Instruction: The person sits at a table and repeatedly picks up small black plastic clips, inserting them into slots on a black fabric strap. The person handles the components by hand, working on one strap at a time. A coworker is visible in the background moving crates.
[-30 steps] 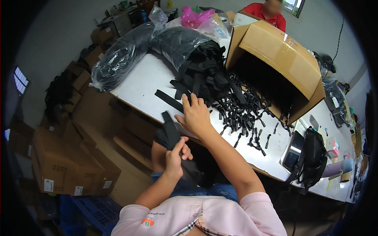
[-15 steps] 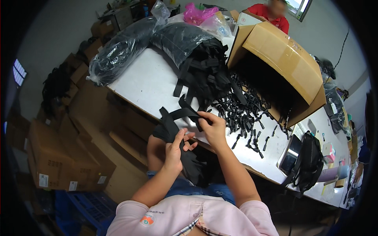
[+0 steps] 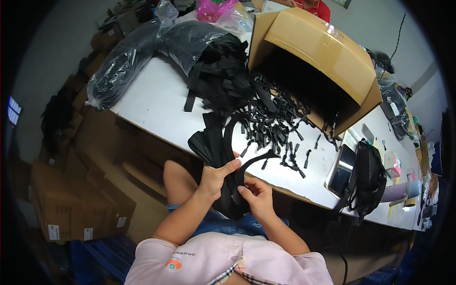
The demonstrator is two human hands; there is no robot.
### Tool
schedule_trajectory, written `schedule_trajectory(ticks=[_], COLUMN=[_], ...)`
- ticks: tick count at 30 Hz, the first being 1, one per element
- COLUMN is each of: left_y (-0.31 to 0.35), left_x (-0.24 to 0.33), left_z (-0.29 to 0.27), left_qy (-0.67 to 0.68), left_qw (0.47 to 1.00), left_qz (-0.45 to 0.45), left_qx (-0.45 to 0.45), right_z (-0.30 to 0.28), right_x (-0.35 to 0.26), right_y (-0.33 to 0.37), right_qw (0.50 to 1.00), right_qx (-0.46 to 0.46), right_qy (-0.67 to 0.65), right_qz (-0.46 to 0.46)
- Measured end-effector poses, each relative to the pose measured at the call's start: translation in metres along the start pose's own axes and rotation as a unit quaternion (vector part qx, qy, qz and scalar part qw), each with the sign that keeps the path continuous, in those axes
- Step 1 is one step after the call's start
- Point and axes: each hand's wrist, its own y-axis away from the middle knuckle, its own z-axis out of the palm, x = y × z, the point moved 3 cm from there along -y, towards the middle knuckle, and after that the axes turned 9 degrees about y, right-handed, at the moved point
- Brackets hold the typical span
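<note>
Fingers, L hand [image 3: 213,180]: wrapped round bundle of blk straps [image 3: 205,147], thumb on top.
Fingers, R hand [image 3: 256,197]: pinching single blk strap [image 3: 251,162]; outer end curls off to upper R.
Bundle: held over near edge of wht table [image 3: 147,90], upper ends fanned out.
Small blk parts [image 3: 270,126]: scattered on table, just beyond hands.
Strap pile [image 3: 221,71]: spilling from clear plastic bag [image 3: 185,45], L of parts.
Carton [image 3: 323,38]: on its side, mouth twd parts.
Person in red [image 3: 319,9]: behind carton, partly cut off.

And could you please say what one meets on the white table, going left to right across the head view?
Stuffed clear plastic bag, heap of black fabric straps, open brown cardboard box, small pink-and-white box.
</note>
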Motion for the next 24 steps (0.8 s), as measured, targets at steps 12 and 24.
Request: schedule_trajectory(ticks=[12, 24], left_y=[0.013, 0.007], left_x=[-0.036, -0.036], left_z=[0.015, 0.015], left_qy=[0.089, -0.068], left_qw=[0.984, 0.993], left_qz=[-0.095, -0.073], left_qx=[-0.119, -0.069], right_z=[-0.018, -0.033], right_x=[-0.002, -0.023], right_y=[0.011, 0.015], right_qw=[0.999, 0.949], right_qx=[-0.001, 0.035], right_qy=[0.029, 0.286], right_qz=[-0.020, -0.131])
